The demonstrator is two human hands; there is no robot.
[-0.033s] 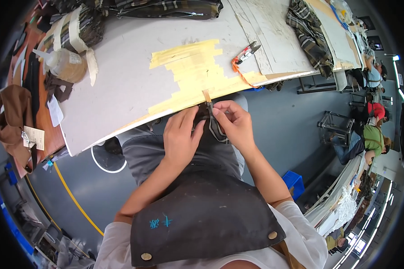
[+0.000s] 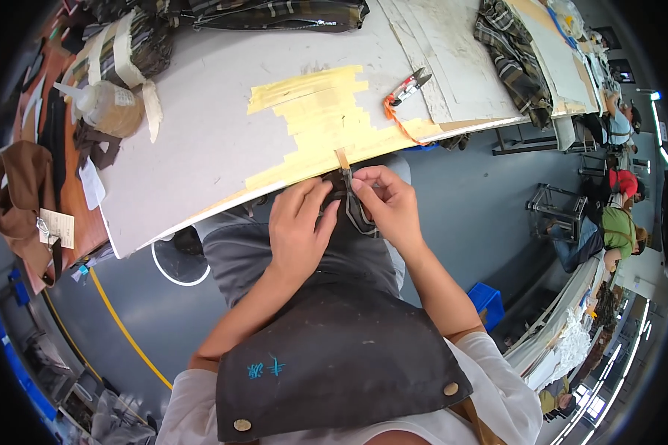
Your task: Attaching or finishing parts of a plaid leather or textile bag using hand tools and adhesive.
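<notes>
At the frame's middle, the left hand [image 2: 298,226] and right hand [image 2: 387,206] both pinch a dark strap [image 2: 346,194] at the desk [image 2: 200,148] edge; the snips [image 2: 408,87] lie unused.

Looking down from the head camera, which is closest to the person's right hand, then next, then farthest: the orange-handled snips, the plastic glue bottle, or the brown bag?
From the right hand:
1. Orange-handled snips, up on the table.
2. Plastic glue bottle, far left on the table.
3. Brown bag, at the left edge.

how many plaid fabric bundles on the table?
3: plaid bundle wrapped in tape at the far left, long plaid roll along the far edge, plaid piece at the right. More may lie outside the view.
</notes>
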